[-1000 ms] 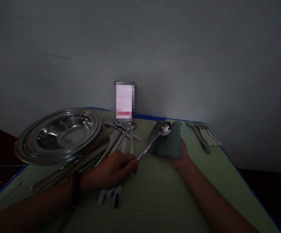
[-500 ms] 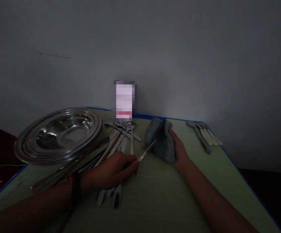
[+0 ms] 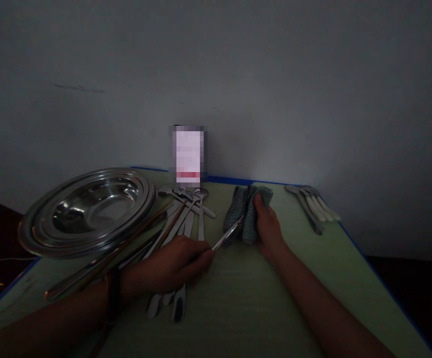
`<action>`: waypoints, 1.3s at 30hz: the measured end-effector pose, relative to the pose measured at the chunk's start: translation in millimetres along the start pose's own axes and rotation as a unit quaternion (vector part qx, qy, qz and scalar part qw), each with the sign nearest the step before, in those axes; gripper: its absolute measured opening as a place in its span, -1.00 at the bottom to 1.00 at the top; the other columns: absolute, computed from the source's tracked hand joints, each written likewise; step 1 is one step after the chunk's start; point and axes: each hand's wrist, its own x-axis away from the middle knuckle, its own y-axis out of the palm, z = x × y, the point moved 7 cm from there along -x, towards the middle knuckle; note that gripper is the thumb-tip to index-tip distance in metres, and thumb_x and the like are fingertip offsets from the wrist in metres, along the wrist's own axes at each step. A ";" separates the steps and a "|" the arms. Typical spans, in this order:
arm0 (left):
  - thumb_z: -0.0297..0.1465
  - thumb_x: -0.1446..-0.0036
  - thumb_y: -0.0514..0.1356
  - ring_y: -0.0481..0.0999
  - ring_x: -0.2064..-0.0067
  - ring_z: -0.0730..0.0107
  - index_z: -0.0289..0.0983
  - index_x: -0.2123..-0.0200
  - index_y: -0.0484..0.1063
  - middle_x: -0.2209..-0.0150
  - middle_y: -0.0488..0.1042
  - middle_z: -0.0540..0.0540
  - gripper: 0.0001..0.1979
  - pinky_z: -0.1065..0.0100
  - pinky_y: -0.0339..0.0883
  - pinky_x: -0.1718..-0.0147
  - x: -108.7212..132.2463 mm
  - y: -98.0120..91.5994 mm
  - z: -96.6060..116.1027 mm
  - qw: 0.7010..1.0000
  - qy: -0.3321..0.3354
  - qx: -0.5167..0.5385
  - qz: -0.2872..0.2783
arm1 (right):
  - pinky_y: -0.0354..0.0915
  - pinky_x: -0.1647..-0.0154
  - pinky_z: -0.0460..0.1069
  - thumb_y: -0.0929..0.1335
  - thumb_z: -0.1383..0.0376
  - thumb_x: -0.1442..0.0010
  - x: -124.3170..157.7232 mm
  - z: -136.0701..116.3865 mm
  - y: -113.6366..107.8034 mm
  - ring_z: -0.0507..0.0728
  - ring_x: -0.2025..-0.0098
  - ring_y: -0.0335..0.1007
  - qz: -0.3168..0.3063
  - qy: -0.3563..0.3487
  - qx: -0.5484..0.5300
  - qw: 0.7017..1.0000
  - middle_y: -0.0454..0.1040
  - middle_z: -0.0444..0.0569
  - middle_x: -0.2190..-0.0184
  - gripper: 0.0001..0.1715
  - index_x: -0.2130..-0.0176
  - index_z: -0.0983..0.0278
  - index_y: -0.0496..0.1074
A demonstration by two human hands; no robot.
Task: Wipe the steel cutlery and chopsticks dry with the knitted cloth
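My left hand is closed on the handle of a piece of metal cutlery, which slants up to the right. Its far end lies in the folds of a grey-green checked cloth, so its kind cannot be made out. My right hand grips the cloth from the right side, thumb on top. Beneath and beside my left hand lies a loose pile of cutlery, with spoons among the pieces and several handles pointing toward me.
Nested steel basins stand at the table's left. Long utensils lie beside them. A spoon and white-handled cutlery rest at the right edge. A blurred-out bright screen leans on the wall. The table has a blue edge.
My right hand has turned and folded the cloth more tightly around the cutlery's end, its thumb now showing on top. My left hand stays almost in place.
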 end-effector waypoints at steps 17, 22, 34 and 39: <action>-0.31 -0.27 -0.11 0.27 0.56 0.54 -0.31 0.54 0.25 0.60 0.26 0.05 -0.63 0.49 0.09 0.54 -0.7 1.2 0.5 0.999 0.011 -0.029 -0.012 | 0.29 0.35 -0.05 0.50 0.17 0.20 -7.6 -8.9 3.6 0.04 0.41 0.36 -0.089 -0.044 0.077 0.992 0.49 -0.19 0.44 -0.60 0.32 0.23 0.40; -0.30 -0.28 -0.13 0.28 0.56 0.54 -0.30 0.53 0.24 0.59 0.27 0.05 -0.63 0.50 0.10 0.54 -0.5 1.5 -0.9 1.000 0.005 -0.009 -0.016 | 0.27 0.28 -0.04 0.42 0.12 0.13 -6.9 -10.3 0.3 0.07 0.35 0.36 -0.058 -0.039 0.040 0.997 0.48 -0.20 0.44 -0.69 0.36 0.22 0.42; -0.31 -0.28 -0.13 0.29 0.55 0.53 -0.29 0.53 0.22 0.59 0.26 0.05 -0.63 0.49 0.10 0.53 -0.3 1.8 -0.7 0.999 0.016 -0.026 -0.010 | 0.29 0.33 -0.03 0.46 0.23 0.17 -8.6 -3.5 8.4 0.04 0.45 0.38 -0.141 0.002 0.007 0.990 0.51 -0.17 0.45 -0.69 0.34 0.25 0.44; -0.32 -0.28 -0.12 0.28 0.56 0.53 -0.29 0.55 0.22 0.60 0.25 0.05 -0.63 0.49 0.10 0.54 -0.8 0.5 1.1 0.999 0.018 -0.033 -0.007 | 0.30 0.31 -0.03 0.48 0.17 0.14 -10.3 -1.6 8.4 0.03 0.45 0.39 -0.155 -0.017 0.030 0.987 0.51 -0.16 0.45 -0.66 0.34 0.26 0.43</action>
